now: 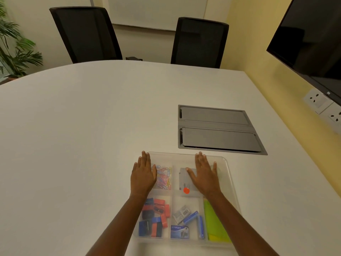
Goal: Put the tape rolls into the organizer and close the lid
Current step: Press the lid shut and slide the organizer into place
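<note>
While "kangaro" box [179, 232] readable, both hands [143, 177] flat on organizer lid [227, 174].

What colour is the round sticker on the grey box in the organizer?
Red-orange sticker, clearest in the head view.

Clear organizer [232, 183] on white surface [77, 137], left hand [143, 175] and right hand [203, 174] pressed flat on it; coloured paper clips [163, 177] between their fingers [144, 157], grey hatch [219, 129] beyond the fingertips.
</note>
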`<state>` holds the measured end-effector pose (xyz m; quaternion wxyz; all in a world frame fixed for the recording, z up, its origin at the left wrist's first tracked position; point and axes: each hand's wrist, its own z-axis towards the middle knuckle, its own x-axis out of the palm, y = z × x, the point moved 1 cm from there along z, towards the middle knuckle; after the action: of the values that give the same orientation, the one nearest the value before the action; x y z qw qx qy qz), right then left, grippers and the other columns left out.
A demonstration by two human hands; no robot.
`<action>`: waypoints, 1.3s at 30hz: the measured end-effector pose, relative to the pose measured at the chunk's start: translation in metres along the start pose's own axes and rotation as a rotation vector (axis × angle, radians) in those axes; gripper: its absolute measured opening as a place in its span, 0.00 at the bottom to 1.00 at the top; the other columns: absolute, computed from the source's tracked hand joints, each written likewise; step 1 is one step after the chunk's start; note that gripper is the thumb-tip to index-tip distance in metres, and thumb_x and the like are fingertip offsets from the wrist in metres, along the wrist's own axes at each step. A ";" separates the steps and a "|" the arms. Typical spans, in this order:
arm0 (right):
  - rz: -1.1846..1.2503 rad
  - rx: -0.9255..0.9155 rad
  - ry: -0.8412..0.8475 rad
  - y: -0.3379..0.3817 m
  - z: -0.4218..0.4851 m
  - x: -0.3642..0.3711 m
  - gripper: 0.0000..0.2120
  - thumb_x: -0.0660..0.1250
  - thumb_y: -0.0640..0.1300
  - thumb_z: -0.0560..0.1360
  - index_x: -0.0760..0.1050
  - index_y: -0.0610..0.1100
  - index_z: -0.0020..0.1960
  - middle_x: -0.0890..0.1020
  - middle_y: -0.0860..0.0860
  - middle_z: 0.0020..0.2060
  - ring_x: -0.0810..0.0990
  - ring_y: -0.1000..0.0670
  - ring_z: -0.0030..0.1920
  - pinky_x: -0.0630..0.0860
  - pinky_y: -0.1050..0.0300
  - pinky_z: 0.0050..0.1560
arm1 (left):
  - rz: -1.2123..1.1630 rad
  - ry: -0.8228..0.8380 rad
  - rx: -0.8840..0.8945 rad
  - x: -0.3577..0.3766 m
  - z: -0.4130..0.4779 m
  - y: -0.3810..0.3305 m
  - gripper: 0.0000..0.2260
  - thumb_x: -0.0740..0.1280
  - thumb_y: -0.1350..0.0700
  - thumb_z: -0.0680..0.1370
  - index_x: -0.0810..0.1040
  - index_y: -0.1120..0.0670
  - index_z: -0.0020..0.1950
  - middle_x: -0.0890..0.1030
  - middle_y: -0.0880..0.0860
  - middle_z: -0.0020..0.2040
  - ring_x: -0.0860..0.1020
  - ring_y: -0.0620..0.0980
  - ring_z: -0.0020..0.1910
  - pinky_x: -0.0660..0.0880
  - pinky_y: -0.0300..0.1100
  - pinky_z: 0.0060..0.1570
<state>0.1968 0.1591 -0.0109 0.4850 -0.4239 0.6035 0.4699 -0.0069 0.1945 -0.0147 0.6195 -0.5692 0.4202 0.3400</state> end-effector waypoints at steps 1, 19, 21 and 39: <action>-0.008 0.045 -0.026 -0.011 -0.002 -0.002 0.59 0.13 0.71 0.52 0.43 0.43 0.74 0.48 0.46 0.76 0.48 0.48 0.76 0.45 0.40 0.74 | 0.000 0.001 0.000 0.000 0.000 0.000 0.29 0.45 0.47 0.74 0.54 0.59 0.72 0.56 0.59 0.75 0.59 0.58 0.73 0.57 0.51 0.71; 0.220 0.020 0.046 -0.069 -0.008 -0.020 0.30 0.53 0.50 0.79 0.43 0.38 0.73 0.46 0.42 0.76 0.45 0.46 0.76 0.48 0.55 0.75 | -0.104 0.014 -0.003 0.001 -0.001 0.001 0.23 0.51 0.52 0.80 0.50 0.56 0.73 0.52 0.56 0.76 0.55 0.56 0.74 0.56 0.51 0.72; 0.250 -0.005 0.047 -0.073 -0.015 -0.020 0.29 0.52 0.47 0.80 0.43 0.38 0.73 0.46 0.43 0.76 0.44 0.47 0.76 0.46 0.56 0.74 | -0.119 0.035 -0.002 0.002 -0.002 0.004 0.23 0.50 0.52 0.80 0.48 0.55 0.73 0.50 0.56 0.76 0.52 0.56 0.75 0.53 0.51 0.73; 0.640 0.121 0.028 -0.088 -0.080 -0.004 0.26 0.51 0.45 0.80 0.42 0.47 0.74 0.52 0.48 0.76 0.52 0.48 0.75 0.54 0.52 0.74 | -0.266 0.079 -0.050 -0.004 -0.022 0.011 0.24 0.50 0.52 0.80 0.45 0.53 0.73 0.45 0.54 0.76 0.58 0.57 0.73 0.66 0.58 0.65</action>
<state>0.2682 0.0637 -0.0140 0.3286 -0.1895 0.7396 0.5559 -0.0208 0.1746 -0.0155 0.6277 -0.6481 0.3566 0.2425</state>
